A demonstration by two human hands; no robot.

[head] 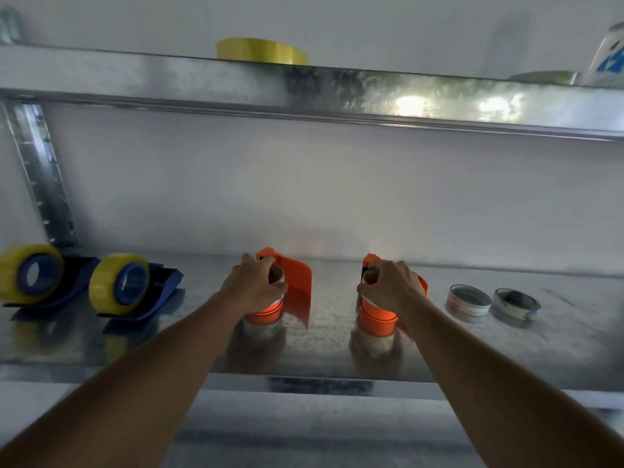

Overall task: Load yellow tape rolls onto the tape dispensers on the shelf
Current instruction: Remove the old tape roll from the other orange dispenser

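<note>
You're reaching into a galvanised steel shelf (337, 339), with the upper galvanised shelf beam (304, 86) running across at 12 o'clock. Biggest things on the deck are the two blue tape dispensers already wearing yellow rolls, way out at 9 o'clock — the far one (30, 275) and the nearer one (125, 285) look done.

Dead centre are the two orange plastic tape dispensers, standing on end. Your left hand (256, 285) is curled round the top of the left orange dispenser (290, 285), fingers wrapped over what looks like a bare brown cardboard core. Your right hand (391, 285) has the same curled grip on the right orange dispenser (378, 319). So my read is that both still need fresh tape.

The supply — a flat yellow tape roll (263, 50) — sits on the upper shelf at about 11 o'clock, well apart from both hands. At 3 o'clock on the deck are two near-empty white cores, one nearer you (467, 298) and one further right (516, 304).

Handling guess: a full roll like that is stiff and has some heft, and the outer wrap is glossy, so it could slip if you palm the face. I'd hook fingers through the centre hole with the thumb on the rim. It's lying flat above eye line, so tip it off the edge rather than dragging it. The orange dispensers look light and top-heavy standing like that; keep one steadied while the roll goes on.
</note>
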